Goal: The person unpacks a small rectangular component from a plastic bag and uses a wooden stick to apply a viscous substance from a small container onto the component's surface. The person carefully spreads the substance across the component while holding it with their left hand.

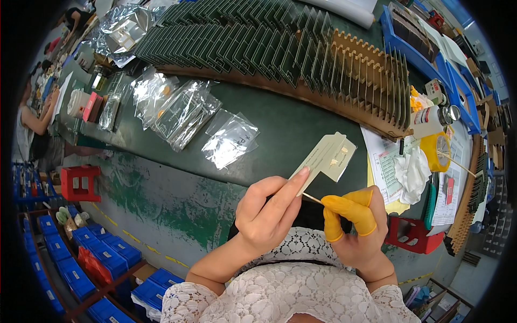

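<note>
My left hand (pixel 266 215) is closed on a pale grey-green circuit board (pixel 329 155), a flat L-shaped piece with small light patches near its far end. It is held tilted above the front edge of the table. My right hand (pixel 358 226) wears yellow finger cots and pinches a thin pale swab stick (pixel 313 198) between thumb and forefinger. The stick points left to the near end of the board, beside my left fingertips. Its tip is hidden there, so I cannot tell whether it touches the board.
A long brown slotted rack (pixel 344 116) of upright dark green boards (pixel 226 51) spans the table's far side. Clear plastic bags (pixel 231 139) lie left. At right are a bottle (pixel 428 121), yellow tape roll (pixel 435 152), crumpled tissue (pixel 413 175) and green brush (pixel 430 207). Another person (pixel 35 124) sits far left.
</note>
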Demonstrator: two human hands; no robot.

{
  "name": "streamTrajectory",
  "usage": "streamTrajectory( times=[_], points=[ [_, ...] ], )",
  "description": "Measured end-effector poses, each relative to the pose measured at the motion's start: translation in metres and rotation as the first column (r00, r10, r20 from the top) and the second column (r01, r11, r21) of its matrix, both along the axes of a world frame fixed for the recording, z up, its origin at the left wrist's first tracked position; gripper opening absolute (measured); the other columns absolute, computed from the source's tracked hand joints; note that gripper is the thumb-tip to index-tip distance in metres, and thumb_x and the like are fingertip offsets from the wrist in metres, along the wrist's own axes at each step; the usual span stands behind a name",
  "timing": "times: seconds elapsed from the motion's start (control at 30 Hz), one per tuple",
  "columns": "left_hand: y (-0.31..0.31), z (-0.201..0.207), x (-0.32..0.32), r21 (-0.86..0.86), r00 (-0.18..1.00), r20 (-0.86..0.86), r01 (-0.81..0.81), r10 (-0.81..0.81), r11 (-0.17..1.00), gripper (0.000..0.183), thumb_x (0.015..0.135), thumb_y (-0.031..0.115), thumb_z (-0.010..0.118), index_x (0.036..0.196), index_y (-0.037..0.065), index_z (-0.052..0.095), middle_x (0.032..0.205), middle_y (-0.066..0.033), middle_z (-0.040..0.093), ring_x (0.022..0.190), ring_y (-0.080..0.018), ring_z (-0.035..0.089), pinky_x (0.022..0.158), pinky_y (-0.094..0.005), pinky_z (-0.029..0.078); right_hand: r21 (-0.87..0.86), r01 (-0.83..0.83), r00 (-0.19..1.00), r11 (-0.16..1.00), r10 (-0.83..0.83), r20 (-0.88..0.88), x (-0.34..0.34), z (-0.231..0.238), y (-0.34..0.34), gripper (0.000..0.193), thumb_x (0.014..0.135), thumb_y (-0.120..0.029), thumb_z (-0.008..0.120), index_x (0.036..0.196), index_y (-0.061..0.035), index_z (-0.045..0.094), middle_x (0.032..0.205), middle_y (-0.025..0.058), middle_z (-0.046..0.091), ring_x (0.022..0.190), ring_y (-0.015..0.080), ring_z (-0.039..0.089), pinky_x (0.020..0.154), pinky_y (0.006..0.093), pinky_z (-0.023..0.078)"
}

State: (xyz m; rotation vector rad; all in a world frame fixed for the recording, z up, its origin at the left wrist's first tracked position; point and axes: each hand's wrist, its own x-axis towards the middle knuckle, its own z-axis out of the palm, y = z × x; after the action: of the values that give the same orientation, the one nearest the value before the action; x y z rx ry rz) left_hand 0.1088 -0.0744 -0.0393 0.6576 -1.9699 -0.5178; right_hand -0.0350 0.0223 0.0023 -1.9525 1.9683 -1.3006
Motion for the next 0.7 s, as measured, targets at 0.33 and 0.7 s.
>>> streamTrajectory(
  times=[0.33, 0.7],
  points=[
    [-0.0003, -0.0001, 0.0006, 0.002, 1.000, 0.002, -0.010, 0.010, 1.000, 0.043, 0.070, -0.010, 0.072, 0.112, -0.001, 0.072, 0.090, -0.0082, 0.058, 0.070, -0.0189, 0.059, 0.061, -0.0294, 0.052, 0.010, -0.016, 1.000, 1.000, 0.016, 0.008, 0.0013, 0.0001, 0.0001, 0.039, 0.068, 0.004, 0.078, 0.104, -0.0052, 0.067, 0.088, 0.0074, 0.058, 0.068, 0.0242, 0.051, 0.059, 0.0340, 0.039],
    [-0.0018, -0.0012, -0.0015, -0.007, 0.999, -0.024, -0.025, 0.025, 1.000, 0.043, 0.070, -0.010, 0.074, 0.111, 0.001, 0.073, 0.087, -0.0063, 0.057, 0.065, -0.0156, 0.056, 0.056, -0.0268, 0.048, -0.021, 0.006, 1.000, 1.000, -0.006, -0.027, 0.0002, -0.0013, -0.0030, 0.040, 0.068, 0.004, 0.079, 0.105, -0.0058, 0.067, 0.088, 0.0066, 0.057, 0.069, 0.0251, 0.051, 0.060, 0.0343, 0.039]
  ],
)
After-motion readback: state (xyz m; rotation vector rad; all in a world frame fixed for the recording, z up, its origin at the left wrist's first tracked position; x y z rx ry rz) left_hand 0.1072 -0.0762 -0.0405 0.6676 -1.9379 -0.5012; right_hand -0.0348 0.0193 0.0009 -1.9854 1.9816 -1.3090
